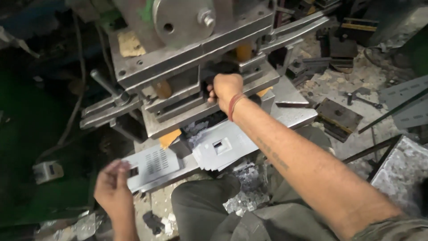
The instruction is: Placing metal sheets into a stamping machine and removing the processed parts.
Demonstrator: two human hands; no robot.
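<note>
A grey punch press (187, 62) fills the upper middle of the head view. My right hand (225, 89) reaches into the gap between its steel die plates, fingers closed on something dark that I cannot make out. A red thread band circles that wrist. My left hand (113, 185), low on the left, grips the near edge of a flat grey metal sheet (154, 165) punched with a grid of slots and one square hole. To its right, on the press bed below my right arm, lies a stack of similar punched sheets (220, 149).
Metal offcuts (247, 192) litter the floor by my knees. Dark steel blocks (339, 116) and die parts lie on the dusty floor at right. A grey metal bin (401, 172) stands at the lower right. A lever handle (104, 82) sticks out on the press's left.
</note>
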